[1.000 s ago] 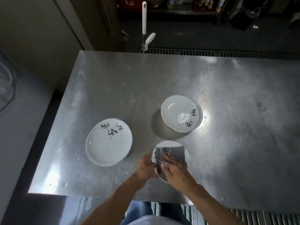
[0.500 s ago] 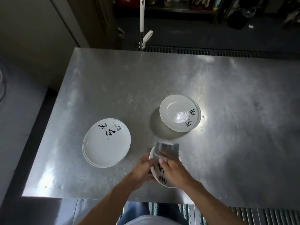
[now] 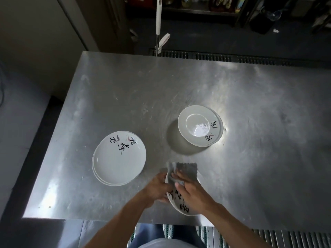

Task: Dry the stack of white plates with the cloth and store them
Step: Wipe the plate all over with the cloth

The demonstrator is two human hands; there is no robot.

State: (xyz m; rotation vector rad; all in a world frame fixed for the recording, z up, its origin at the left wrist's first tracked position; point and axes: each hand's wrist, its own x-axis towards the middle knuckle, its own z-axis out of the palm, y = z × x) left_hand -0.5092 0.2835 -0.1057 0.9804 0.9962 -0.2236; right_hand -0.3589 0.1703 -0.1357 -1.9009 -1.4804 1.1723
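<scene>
A white plate (image 3: pixel 180 205) with black brush lettering is held tilted over the near edge of the steel table (image 3: pixel 125 97). My left hand (image 3: pixel 157 187) grips its left rim. My right hand (image 3: pixel 191 193) presses a grey cloth (image 3: pixel 187 170) against the plate's face, and the cloth sticks out past the far rim. A stack of white plates (image 3: pixel 119 158) lies to the left. Another stack of white plates (image 3: pixel 200 125) sits farther back on the right, casting a shadow to its left.
A white-handled mop or squeegee (image 3: pixel 158 24) leans at the table's far edge. A floor drain grate (image 3: pixel 232 57) runs behind the table. A grey counter (image 3: pixel 16 133) lies to the left, across a dark gap.
The held plate has turned in my hands, so its lettering now shows at the near side. The cloth has slid toward the plate's far rim.
</scene>
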